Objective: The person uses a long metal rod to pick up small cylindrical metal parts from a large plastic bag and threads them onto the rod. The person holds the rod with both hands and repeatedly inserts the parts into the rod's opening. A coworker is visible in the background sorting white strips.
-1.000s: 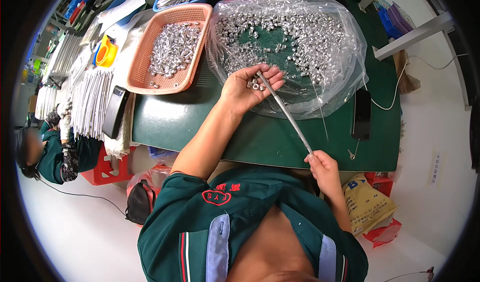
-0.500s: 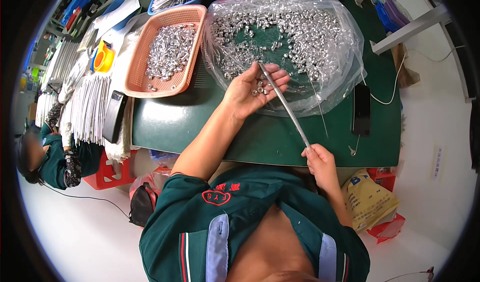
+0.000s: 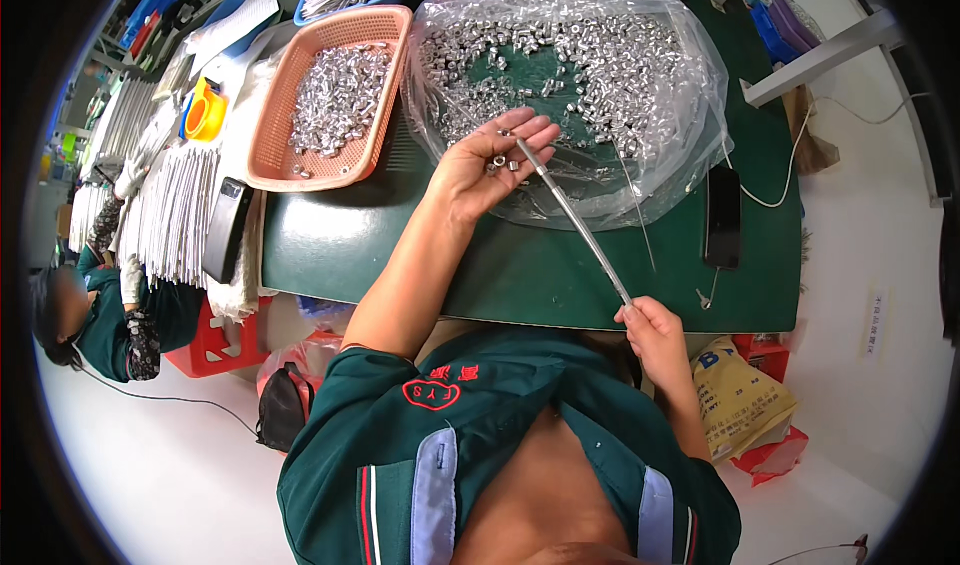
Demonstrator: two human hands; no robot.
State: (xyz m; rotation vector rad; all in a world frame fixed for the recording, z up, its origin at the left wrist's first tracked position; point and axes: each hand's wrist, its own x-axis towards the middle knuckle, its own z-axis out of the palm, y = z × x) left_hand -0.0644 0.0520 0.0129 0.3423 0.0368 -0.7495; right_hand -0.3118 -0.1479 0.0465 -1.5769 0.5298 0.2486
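Note:
My left hand [image 3: 478, 170] is held palm up, carrying several small silver metal sleeves [image 3: 501, 163] on its palm and fingers. Its fingers are stretched out, with the thumb close to the tip of a long, thin metal rod [image 3: 582, 227]. The rod slants down toward me from that hand. At the rod's near end, my right hand [image 3: 652, 327] is closed around it. Beyond my left hand a clear plastic bag [image 3: 560, 210] lies spread on the green table [image 3: 350, 250], with a mass of loose metal sleeves [image 3: 630, 75] on it.
A pink plastic basket [image 3: 262, 155] of similar pieces stands left of the bag. Phones lie at the left [image 3: 228, 227] and right [image 3: 722, 220]. Bundled thin rods [image 3: 175, 210] and a yellow tape dispenser [image 3: 206, 113] are farther left, near a co-worker [image 3: 100, 315]. A thin wire [image 3: 640, 215] crosses the bag's edge.
My left hand has shifted a little left and up with the sleeves. My right hand has moved slightly right and down, taking the rod's near end with it.

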